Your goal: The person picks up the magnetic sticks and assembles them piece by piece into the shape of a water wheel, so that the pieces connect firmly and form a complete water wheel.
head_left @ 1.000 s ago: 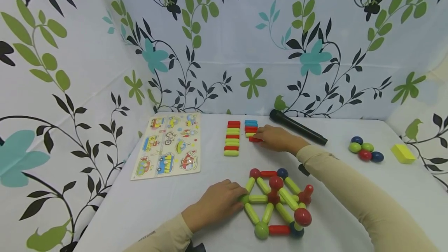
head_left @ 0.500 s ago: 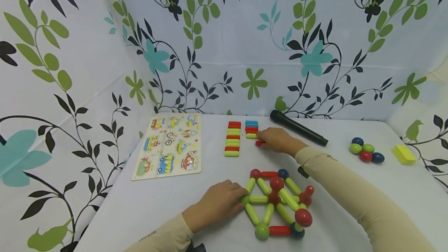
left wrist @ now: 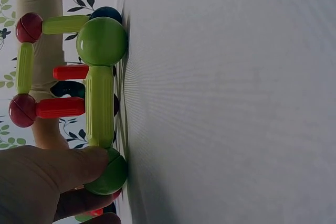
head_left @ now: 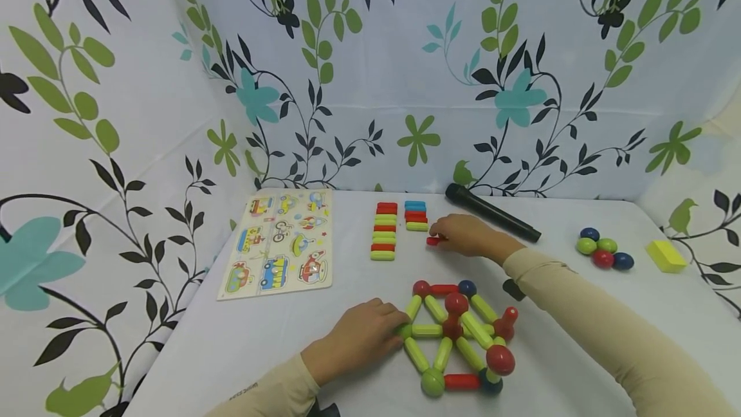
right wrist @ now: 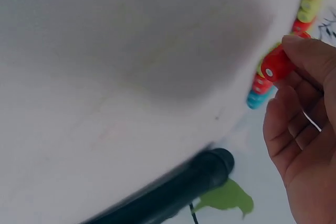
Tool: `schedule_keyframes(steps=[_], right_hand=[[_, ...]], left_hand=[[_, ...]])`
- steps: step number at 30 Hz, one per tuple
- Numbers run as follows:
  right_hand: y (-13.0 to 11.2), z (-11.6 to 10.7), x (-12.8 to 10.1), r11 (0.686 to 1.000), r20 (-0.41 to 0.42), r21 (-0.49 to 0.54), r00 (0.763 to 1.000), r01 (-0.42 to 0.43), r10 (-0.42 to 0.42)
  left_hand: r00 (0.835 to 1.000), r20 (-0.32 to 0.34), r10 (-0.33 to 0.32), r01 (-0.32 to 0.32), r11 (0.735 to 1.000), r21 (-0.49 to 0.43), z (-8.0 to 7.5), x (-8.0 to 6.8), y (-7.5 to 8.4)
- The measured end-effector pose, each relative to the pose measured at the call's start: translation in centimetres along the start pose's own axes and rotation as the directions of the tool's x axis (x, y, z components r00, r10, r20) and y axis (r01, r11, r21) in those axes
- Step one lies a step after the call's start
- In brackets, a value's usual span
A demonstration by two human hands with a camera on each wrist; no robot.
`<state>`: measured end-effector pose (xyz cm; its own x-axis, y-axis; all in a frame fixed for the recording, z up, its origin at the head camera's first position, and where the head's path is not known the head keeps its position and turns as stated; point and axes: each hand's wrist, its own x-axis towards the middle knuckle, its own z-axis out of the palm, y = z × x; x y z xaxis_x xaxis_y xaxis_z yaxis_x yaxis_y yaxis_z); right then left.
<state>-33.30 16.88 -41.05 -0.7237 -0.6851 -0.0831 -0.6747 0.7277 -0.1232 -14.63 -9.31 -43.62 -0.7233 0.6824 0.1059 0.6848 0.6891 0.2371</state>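
Note:
My right hand (head_left: 466, 235) pinches a red rod (right wrist: 278, 64) between thumb and fingers, beside a short row of blue, red and yellow-green rods (head_left: 416, 226). A longer row of red and yellow-green rods (head_left: 383, 237) lies left of it. My left hand (head_left: 359, 340) grips a green ball (left wrist: 109, 174) at the left corner of a ball-and-rod structure (head_left: 428, 331). This has green, red and blue balls joined by yellow-green and red rods, and part of it stands up from the table. In the left wrist view its ribbed yellow-green rod (left wrist: 100, 106) runs from the gripped ball to another green ball (left wrist: 102, 41).
A picture puzzle board (head_left: 278, 240) lies at the left. Behind the right hand is a black stick-like cylinder (head_left: 492, 211). Several loose balls (head_left: 603, 259) and a yellow block (head_left: 667, 256) sit at the right. Patterned cloth (head_left: 370, 82) hangs behind the white table.
My right hand has drawn the red rod from the front of the short row, moving it right and slightly toward me. The left hand keeps its grip on the structure.

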Motion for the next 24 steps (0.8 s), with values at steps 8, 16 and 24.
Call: schedule_keyframes(steps=[8, 16, 24], right_hand=[[-0.9, -3.9, -5.1, 0.994, -0.079, 0.074, 0.995, 0.075, -0.069], [-2.6, -5.7, -10.0, 0.987, -0.098, 0.105, 0.989, 0.119, -0.109], [-5.1, -5.9, -13.0, 0.978, 0.029, 0.149, 0.988, 0.147, -0.152]], left_hand=[[1.0, -0.003, 0.028, -0.028, 0.999, 0.034, -0.1, 0.1, 0.1], [0.998, -0.004, 0.062, -0.062, 0.995, 0.082, -0.6, 0.1, 0.2], [0.994, -0.025, 0.105, -0.102, 0.988, 0.118, -1.2, 0.5, 0.4]])
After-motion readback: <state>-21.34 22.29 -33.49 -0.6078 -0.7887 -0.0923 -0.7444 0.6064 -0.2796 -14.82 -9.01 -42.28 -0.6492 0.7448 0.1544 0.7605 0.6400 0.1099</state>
